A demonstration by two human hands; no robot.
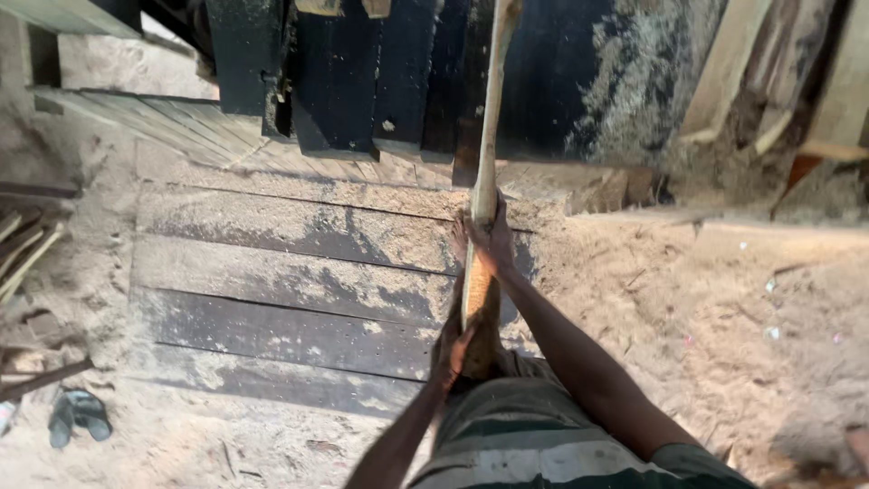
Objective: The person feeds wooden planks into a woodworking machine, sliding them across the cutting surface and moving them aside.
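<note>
At the far left, a pair of dark sandals (80, 415) lies on the sawdust-covered ground (706, 317), with loose wood offcuts (23, 254) scattered above them along the edge. Next come the dark planks (281, 330) laid side by side as a low platform, dusted pale with sawdust, and beyond them, at the top, a black machine housing (362, 72).

In the middle, the long wooden pole (489, 136) runs almost straight up the view, pale and slightly crooked, its far end out of sight past the top edge and its near end down by the person's body. The left hand (450, 349) is low on the pole, its grip closed around the near end. Just to the right and farther along the shaft, the right hand (491, 237) wraps the pole too, fingers (472, 234) curled over it.

The step in hand looks like steadying or guiding the pole with both hands. Any further move would seem to call for both grips staying firm, since the length beyond the hands would lever hard against them.

At the far right, rough timber boards (724, 68) lean by a heap of sawdust.
</note>
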